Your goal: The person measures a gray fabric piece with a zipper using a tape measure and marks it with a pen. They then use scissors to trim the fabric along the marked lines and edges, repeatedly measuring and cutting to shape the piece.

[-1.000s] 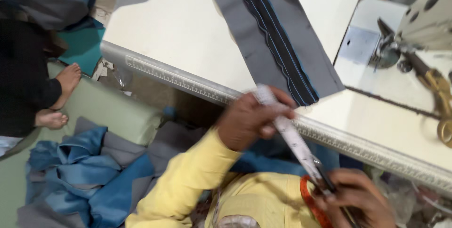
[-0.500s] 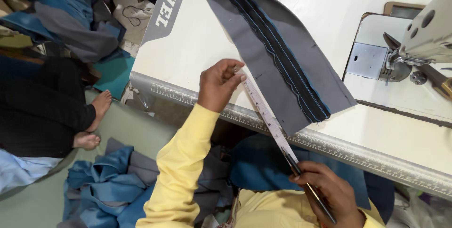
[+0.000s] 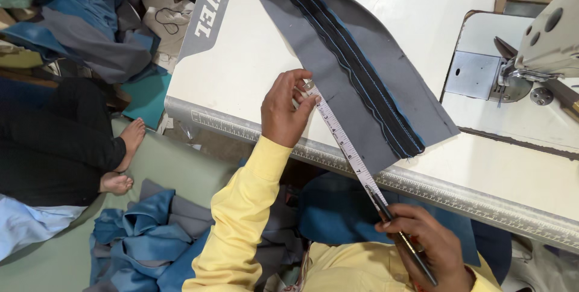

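A long grey fabric piece (image 3: 338,75) with a black zip and blue edging lies diagonally on the white sewing table (image 3: 253,81). A white measuring tape (image 3: 344,144) is stretched along its near left edge. My left hand (image 3: 284,108) pins the tape's upper end against the fabric with the fingertips. My right hand (image 3: 425,247), below the table's front edge, pulls the tape's lower end taut and also grips a dark pen-like tool (image 3: 407,247).
A sewing machine (image 3: 537,45) stands at the table's right. A ruler strip (image 3: 470,198) runs along the table's front edge. Blue and grey fabric heaps (image 3: 145,238) lie on the floor. Another person's bare feet (image 3: 123,159) rest at left.
My hands moved up from my lap to the table. The tape now lies flat along the fabric's edge, with my left hand further onto the table.
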